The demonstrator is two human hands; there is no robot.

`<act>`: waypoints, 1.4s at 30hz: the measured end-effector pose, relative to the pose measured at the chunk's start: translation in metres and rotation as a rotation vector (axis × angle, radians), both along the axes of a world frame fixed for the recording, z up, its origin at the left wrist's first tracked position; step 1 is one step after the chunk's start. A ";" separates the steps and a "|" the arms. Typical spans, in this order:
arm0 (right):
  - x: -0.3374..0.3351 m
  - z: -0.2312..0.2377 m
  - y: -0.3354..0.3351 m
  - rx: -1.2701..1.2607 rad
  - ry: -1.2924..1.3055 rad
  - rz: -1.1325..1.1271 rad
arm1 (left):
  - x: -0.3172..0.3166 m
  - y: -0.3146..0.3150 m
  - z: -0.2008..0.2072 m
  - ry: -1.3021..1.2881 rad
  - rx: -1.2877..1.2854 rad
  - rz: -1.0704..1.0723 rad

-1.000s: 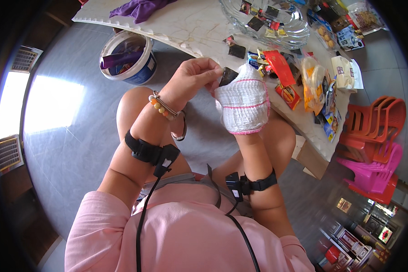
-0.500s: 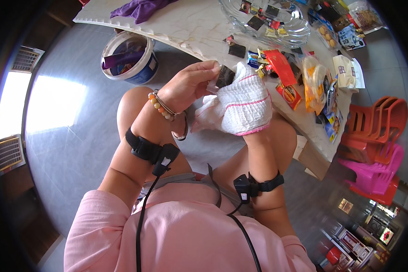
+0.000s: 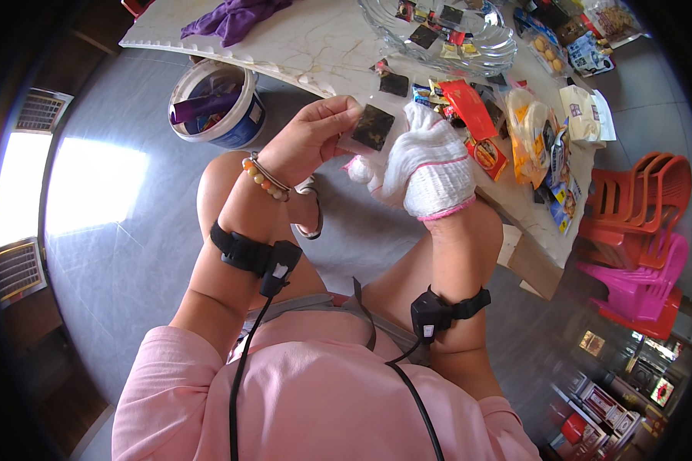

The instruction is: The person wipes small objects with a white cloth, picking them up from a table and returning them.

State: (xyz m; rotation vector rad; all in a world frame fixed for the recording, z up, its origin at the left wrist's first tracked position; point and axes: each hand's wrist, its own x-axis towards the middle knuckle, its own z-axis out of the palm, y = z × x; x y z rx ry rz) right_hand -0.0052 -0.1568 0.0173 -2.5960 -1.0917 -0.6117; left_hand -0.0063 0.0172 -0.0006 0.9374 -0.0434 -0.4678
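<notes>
Glare point(image 3: 96, 184) whitens grey floor tiles point(image 3: 158, 253) left of the left hand point(image 3: 313, 137); stacked orange chairs point(image 3: 621, 244) stand right of it.

Between left hand point(image 3: 309, 138) and right hand point(image 3: 427, 165), a packet point(image 3: 374, 127). On the table point(image 3: 315, 42) behind, a bowl point(image 3: 498, 55). At right, stacked chairs point(image 3: 644, 211).

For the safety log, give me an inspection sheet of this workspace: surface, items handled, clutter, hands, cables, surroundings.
Surface: pale marbled table with a scalloped edge.
Items handled: clear packet, dark and flat inside.
Clutter: glass bowl with small packets, red packet, purple cloth, all on the table.
Left hand: bare, pinching the packet's left side.
Right hand: white-gloved, beside the packet; contact unclear.
Cables: two black cables from the forearm straps, crossing the pink shirt.
Surroundings: white-and-blue bucket on grey floor, stacked orange chairs.
</notes>
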 end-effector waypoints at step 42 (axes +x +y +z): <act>-0.019 -0.043 0.023 0.457 0.418 -0.077 | -0.012 -0.017 -0.006 -0.323 0.242 -0.089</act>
